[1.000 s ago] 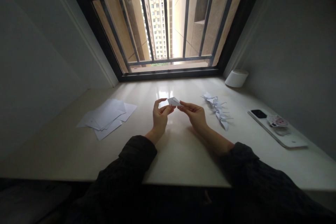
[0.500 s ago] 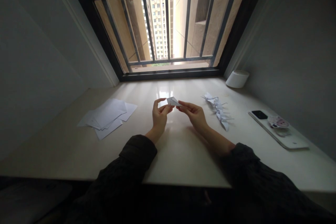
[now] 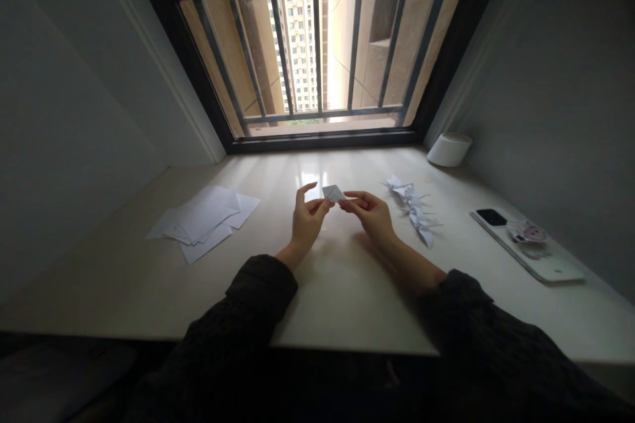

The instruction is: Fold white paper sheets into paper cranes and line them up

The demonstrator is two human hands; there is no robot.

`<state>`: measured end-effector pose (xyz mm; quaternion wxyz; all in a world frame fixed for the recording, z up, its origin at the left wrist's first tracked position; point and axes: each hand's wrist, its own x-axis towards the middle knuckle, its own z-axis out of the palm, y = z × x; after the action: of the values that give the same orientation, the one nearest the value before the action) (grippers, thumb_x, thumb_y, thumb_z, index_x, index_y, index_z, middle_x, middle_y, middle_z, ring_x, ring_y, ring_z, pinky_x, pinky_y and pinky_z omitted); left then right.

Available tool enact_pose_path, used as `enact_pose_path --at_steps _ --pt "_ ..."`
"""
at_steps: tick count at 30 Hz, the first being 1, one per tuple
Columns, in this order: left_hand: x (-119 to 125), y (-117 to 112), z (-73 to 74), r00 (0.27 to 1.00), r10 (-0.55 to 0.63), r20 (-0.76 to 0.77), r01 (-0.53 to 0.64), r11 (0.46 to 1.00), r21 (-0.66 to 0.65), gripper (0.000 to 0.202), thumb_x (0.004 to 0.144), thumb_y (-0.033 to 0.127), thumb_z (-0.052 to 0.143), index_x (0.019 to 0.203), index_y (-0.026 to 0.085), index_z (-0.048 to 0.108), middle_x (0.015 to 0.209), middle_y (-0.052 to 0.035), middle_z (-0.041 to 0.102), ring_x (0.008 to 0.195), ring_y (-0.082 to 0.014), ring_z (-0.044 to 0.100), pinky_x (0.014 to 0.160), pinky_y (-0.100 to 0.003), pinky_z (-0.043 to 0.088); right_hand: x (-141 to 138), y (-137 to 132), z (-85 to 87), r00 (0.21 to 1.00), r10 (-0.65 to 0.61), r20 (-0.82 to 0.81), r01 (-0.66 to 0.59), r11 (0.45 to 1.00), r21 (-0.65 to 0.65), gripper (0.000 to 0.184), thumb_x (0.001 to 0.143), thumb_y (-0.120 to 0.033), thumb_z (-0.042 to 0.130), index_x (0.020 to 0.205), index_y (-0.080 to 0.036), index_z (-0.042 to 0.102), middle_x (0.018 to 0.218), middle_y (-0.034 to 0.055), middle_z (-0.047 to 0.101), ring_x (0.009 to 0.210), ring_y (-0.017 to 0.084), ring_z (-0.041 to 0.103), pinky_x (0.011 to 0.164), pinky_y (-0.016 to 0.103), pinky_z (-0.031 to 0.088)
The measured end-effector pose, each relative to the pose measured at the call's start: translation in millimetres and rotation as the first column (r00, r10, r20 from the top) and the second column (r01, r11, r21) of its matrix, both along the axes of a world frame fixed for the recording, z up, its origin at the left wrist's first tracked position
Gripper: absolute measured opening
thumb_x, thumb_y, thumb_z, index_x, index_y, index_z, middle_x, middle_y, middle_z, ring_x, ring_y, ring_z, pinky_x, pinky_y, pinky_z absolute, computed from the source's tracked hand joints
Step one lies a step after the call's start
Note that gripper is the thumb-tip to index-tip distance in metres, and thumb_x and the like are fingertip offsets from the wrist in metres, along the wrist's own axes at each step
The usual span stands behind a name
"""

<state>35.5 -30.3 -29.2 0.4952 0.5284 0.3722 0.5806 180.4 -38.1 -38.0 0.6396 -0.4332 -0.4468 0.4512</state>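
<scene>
A small piece of folded white paper [image 3: 333,193] is held above the pale surface, between my two hands. My left hand [image 3: 308,217] pinches its lower left edge with thumb and a finger, while the index finger is raised and bent away from it. On the other side, my right hand [image 3: 370,213] grips the paper's right corner between thumb and fingers. Several folded paper cranes [image 3: 411,203] lie in a row to the right of my right hand. Left of my left hand is a loose stack of white paper sheets [image 3: 206,215].
A white phone [image 3: 555,264] with a cartoon grip on its back lies at the right. Near the window's right corner stands a white rounded object [image 3: 449,149]. The pale ledge [image 3: 347,317] ends at a front edge close to me; a barred window [image 3: 317,135] closes the back.
The folded paper has shifted slightly right and turned, showing a more diamond-like shape. My left index finger has lifted off it, and my left hand's grip has moved to the paper's lower edge.
</scene>
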Motion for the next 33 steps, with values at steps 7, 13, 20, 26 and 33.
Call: enact_pose_path --at_steps 7,13,20,26,33 --pt "-1.9 8.5 -1.5 0.999 -0.036 0.039 0.045 0.969 -0.241 0.044 0.063 0.036 0.078 0.099 0.014 0.067 0.087 -0.0074 0.071 0.079 -0.0176 0.066 0.077 -0.034 0.052 -2.8 -6.2 0.2 0.978 0.080 0.192 -0.088 0.996 0.031 0.034 0.064 -0.046 0.076 0.088 -0.022 0.071 0.074 0.0043 0.073 0.074 0.023 0.069 0.077 0.039 0.054" --pt "-2.5 10.0 -1.0 0.999 0.004 0.052 0.009 0.968 -0.251 0.033 0.060 0.038 0.079 0.081 0.013 0.072 0.082 -0.0074 0.071 0.077 -0.0173 0.065 0.079 -0.036 0.051 -2.7 -5.7 0.1 0.973 0.088 0.212 -0.105 0.992 0.073 0.032 0.068 -0.043 0.074 0.092 -0.021 0.069 0.070 0.0040 0.072 0.073 0.022 0.069 0.075 0.038 0.054" --pt "-3.6 10.5 6.4 0.995 0.013 0.102 0.022 0.942 -0.335 0.030 0.057 0.037 0.080 0.073 0.013 0.073 0.077 -0.0059 0.070 0.072 -0.0155 0.063 0.078 -0.034 0.050 -3.9 -4.8 1.5 0.971 0.087 0.222 -0.112 0.989 0.100 0.026 0.068 -0.040 0.074 0.082 -0.020 0.064 0.062 0.0017 0.069 0.064 0.019 0.067 0.066 0.033 0.053" --pt "-3.7 10.5 6.4 0.993 0.016 0.121 0.025 0.945 -0.327 0.033 0.055 0.037 0.082 0.076 0.013 0.074 0.075 -0.0055 0.070 0.071 -0.0149 0.063 0.080 -0.034 0.050 -1.7 -2.0 -0.8 0.964 0.084 0.252 -0.116 0.987 0.114 0.027 0.069 -0.042 0.073 0.083 -0.020 0.065 0.065 0.0032 0.070 0.063 0.019 0.067 0.066 0.034 0.053" --pt "-4.7 8.9 5.8 0.995 -0.026 0.100 0.054 0.956 -0.289 0.041 0.065 0.049 0.074 0.084 0.012 0.074 0.091 -0.0107 0.072 0.081 -0.0181 0.065 0.083 -0.036 0.050 1.9 -0.1 -1.0 0.946 0.031 0.321 -0.073 0.990 0.122 0.028 0.070 -0.040 0.072 0.090 -0.020 0.067 0.065 0.0032 0.071 0.066 0.021 0.069 0.071 0.035 0.054"
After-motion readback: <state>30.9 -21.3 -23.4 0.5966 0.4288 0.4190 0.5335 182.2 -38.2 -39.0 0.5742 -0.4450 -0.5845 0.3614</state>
